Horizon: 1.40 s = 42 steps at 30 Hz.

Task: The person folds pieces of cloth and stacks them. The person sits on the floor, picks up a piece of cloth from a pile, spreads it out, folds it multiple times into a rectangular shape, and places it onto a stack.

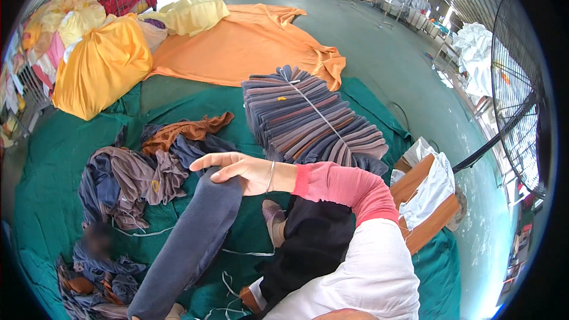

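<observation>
A long strip of folded blue-grey cloth (186,240) slants from the middle of the view down to the lower edge. My right hand (249,173), with a bracelet at the wrist, grips its upper end, thumb on the near face and forefinger stretched out. Only a small part of my left hand (175,312) shows at the bottom edge, at the cloth's lower end. Beyond my right forearm lies a stack of folded grey, mauve and brown cloths (306,115), bound with a white tie. Crumpled cloths (133,178) lie left of the strip.
A green ground sheet (178,98) lies beneath. Another crumpled heap (102,293) is lower left. White ties (249,253) trail near my foot (273,220). A wooden piece with white cloth (426,200) and a fan (518,98) stand right; an orange sheet (222,53) and yellow bundle (106,66) lie beyond.
</observation>
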{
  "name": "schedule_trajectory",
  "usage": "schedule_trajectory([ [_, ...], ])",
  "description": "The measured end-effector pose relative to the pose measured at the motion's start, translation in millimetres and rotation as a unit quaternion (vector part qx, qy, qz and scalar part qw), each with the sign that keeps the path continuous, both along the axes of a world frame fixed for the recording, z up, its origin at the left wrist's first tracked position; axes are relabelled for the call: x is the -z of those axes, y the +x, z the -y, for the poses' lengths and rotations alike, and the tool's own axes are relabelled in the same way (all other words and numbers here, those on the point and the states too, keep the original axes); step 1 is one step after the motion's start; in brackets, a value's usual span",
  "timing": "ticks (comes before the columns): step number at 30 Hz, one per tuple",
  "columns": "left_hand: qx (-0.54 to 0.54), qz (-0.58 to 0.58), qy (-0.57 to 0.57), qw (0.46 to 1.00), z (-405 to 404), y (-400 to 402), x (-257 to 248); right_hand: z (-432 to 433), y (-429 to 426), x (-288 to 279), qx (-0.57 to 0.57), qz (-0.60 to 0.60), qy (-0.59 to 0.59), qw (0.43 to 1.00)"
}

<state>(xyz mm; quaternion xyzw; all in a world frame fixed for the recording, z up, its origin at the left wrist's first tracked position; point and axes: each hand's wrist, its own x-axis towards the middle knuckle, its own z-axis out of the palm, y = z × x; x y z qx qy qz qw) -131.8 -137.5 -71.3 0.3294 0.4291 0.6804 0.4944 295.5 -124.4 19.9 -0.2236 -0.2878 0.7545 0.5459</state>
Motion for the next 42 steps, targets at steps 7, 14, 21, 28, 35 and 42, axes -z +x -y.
schedule_trajectory([
  [7, -0.045, -0.384, -0.05, 0.921, -67.3, 15.0, -3.2, -43.7, -8.9, 51.5, 0.184, 0.396, 0.142, 0.888],
  [14, 0.032, -0.183, -0.001, 0.983, -124.6, 9.4, 10.6, -94.0, -14.7, 67.9, 0.253, 0.272, 0.101, 0.923],
  [21, 0.104, -0.328, 0.01, 0.939, -85.9, -9.7, -22.7, -79.6, -17.6, 74.2, 0.207, 0.406, 0.111, 0.883],
  [28, 0.375, -0.369, -0.151, 0.837, -19.4, -50.7, 49.5, -30.7, -21.5, 160.1, -0.12, 0.487, -0.053, 0.864],
  [35, 0.216, -0.327, -0.206, 0.896, -62.6, -24.7, 135.7, -63.3, -27.9, 246.8, -0.031, 0.478, -0.11, 0.871],
  [42, 0.052, -0.589, -0.056, 0.804, -91.2, 16.2, 210.8, -129.5, -70.4, 328.2, 0.173, 0.582, 0.042, 0.793],
])
